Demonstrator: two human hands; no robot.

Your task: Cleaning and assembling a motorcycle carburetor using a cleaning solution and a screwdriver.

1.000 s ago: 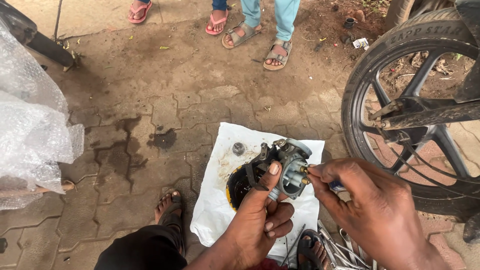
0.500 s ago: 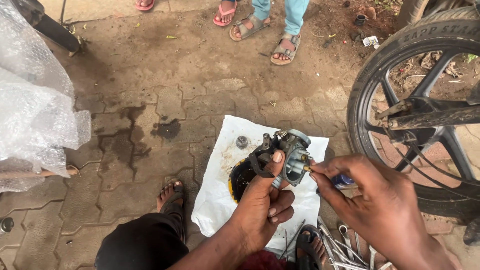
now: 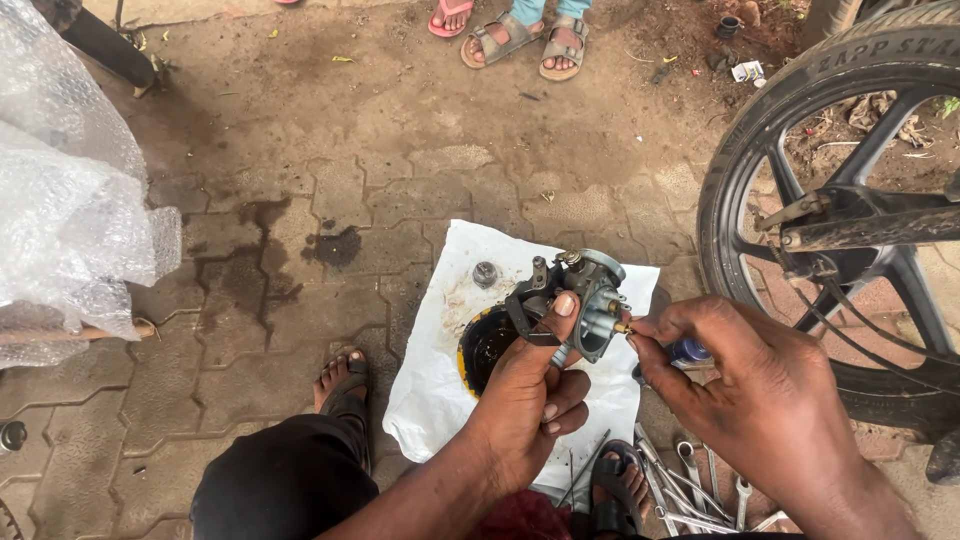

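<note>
The left hand (image 3: 525, 385) grips a grey metal carburetor (image 3: 585, 295), thumb pressed up its side and fingers curled under it, holding it above a white sheet (image 3: 440, 370) spread on the paved ground. The right hand (image 3: 745, 385) is closed around a blue-handled screwdriver (image 3: 685, 352), whose tip meets a small brass fitting (image 3: 622, 327) on the carburetor's right side. The step in hand looks like turning or seating that fitting. It seems to call for a steady left grip and the tool kept square on the brass, since a slip could mar the soft metal.

On the sheet, under the carburetor, lies a dark round bowl with a yellow rim (image 3: 487, 345), and just beyond it a small grey cap (image 3: 485, 273). Oily stains mark the sheet near them. Loose spanners (image 3: 690, 485) lie on the ground by the person's right foot.

A bundle of clear bubble wrap (image 3: 70, 190) fills the left edge. A motorcycle wheel (image 3: 830, 230) stands at right, with raised lettering along the black tyre wall. A small crumpled white-and-blue wrapper (image 3: 745, 70) lies in the dirt beyond it. Another person's sandalled feet (image 3: 530, 40) stand at the top.
</note>
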